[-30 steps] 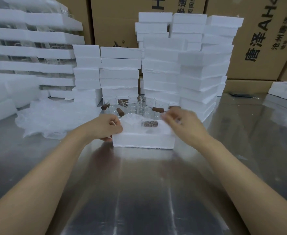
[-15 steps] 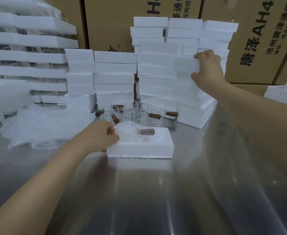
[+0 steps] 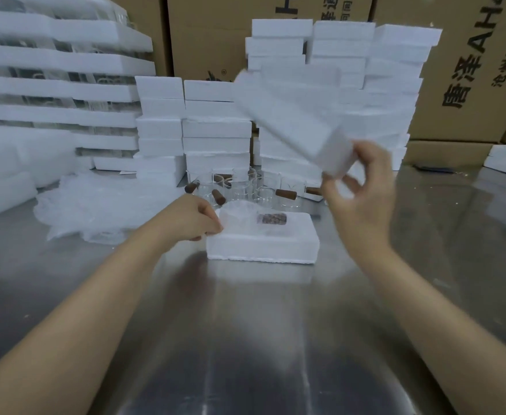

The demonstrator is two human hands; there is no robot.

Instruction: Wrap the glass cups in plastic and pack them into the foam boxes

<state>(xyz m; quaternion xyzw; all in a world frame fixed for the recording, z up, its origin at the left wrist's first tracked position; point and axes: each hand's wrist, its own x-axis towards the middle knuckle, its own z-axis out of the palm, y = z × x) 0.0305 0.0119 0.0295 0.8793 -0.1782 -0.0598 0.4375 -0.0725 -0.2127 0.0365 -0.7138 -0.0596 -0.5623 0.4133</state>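
Note:
A white foam box half lies on the steel table with a plastic-wrapped glass cup in it; the cup's brown handle shows through the wrap. My left hand grips the box's left end. My right hand holds a second foam piece, blurred and tilted in the air above and right of the box. Several bare glass cups with brown handles stand just behind the box.
Stacks of foam boxes rise behind the cups and further stacks at the left. A heap of clear plastic wrap lies at the left. Cardboard cartons line the back wall.
My right hand went from the box up to the foam stack, took a foam piece and now carries it down toward the box. My left hand stayed at the box's left end.

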